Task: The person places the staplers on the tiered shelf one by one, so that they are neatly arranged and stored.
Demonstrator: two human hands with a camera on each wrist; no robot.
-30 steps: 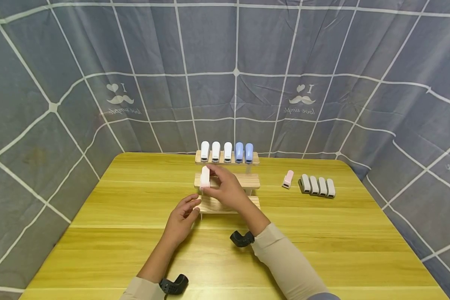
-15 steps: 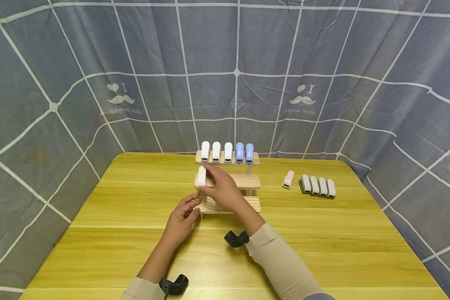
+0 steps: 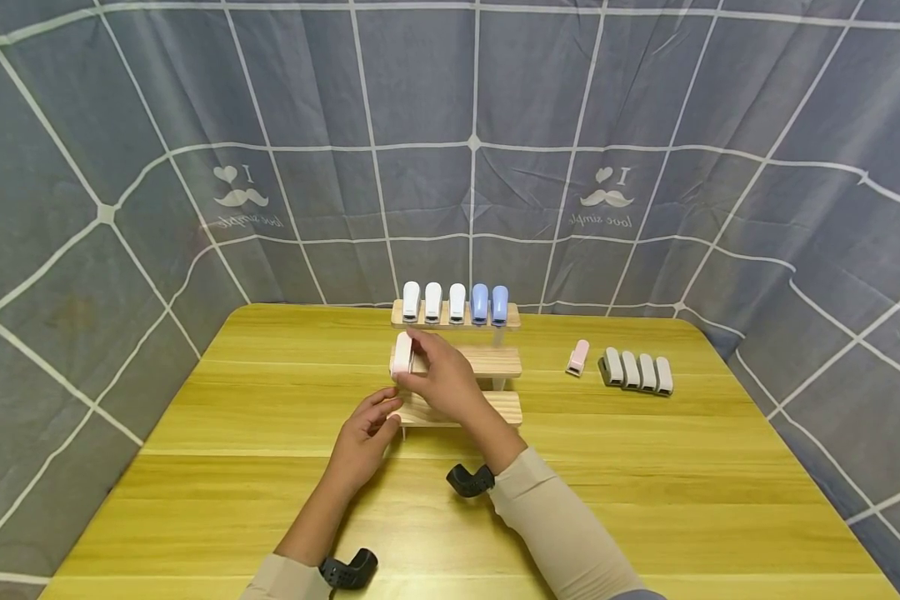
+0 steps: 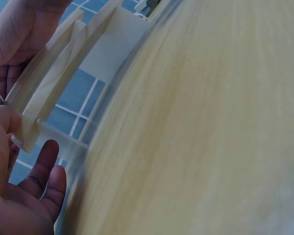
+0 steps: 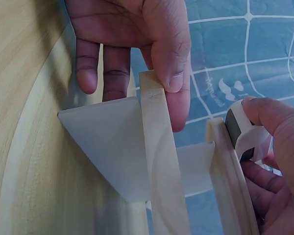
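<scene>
A three-tier wooden display stand [image 3: 495, 361] stands in the middle of the table. My right hand [image 3: 446, 379] holds a small white-and-pink stapler [image 3: 402, 353] between thumb and fingers, at the left end of the middle tier. In the right wrist view, the stapler's dark base [image 5: 233, 128] lies against that board. My left hand [image 3: 362, 437] pinches the left end of the bottom tier, thumb on top and index finger beneath; its other fingers hang relaxed. Along the top tier sit white staplers [image 3: 433, 302] and blue staplers [image 3: 480, 303].
To the right of the stand, a pink stapler [image 3: 578, 357] lies on the table [image 3: 615, 483]. Beside it is a row of several white staplers with grey bases [image 3: 637, 372]. A grey checked curtain [image 3: 532, 192] closes off the back and sides.
My right hand has shifted slightly left with the white-and-pink stapler, to the end of the middle tier, and then stays nearly still. The left hand has kept its place.
</scene>
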